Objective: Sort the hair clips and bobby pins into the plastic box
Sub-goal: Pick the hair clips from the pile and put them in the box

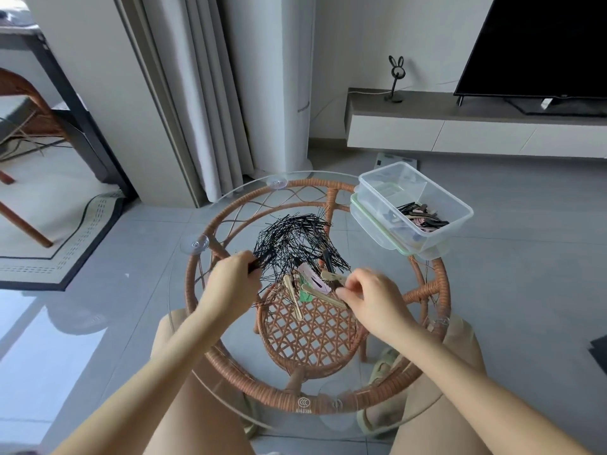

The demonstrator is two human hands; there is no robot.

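The sorting is partly done, by my reading. The clear plastic box (415, 205), sitting at the far right edge of the round glass table (197, 290), already holds a heap of hair clips (422, 216) in one compartment; the compartment beyond the divider looks nearly bare. They overlap too much to count.

Most of the work is left. A large tangle of black bobby pins (295, 244) lies mid-table, far too many and too crossed to count; none of them can be made out in the box.

Just near of that pile lie the loose clips: two long beige duckbill clips (292, 297), a pink snap clip (313, 279), a green clip (305, 295) partly covered, and a dark clip (328, 261) among the pins. Another beige clip (331, 276) sits at the right fingertips.

The left hand (231, 284) has its grip pinched on a bundle of bobby pins at the pile's left edge. The right hand (371, 300) has fingers curled together around the beige clip, though blur leaves it unclear whether they are actually clamped on it.
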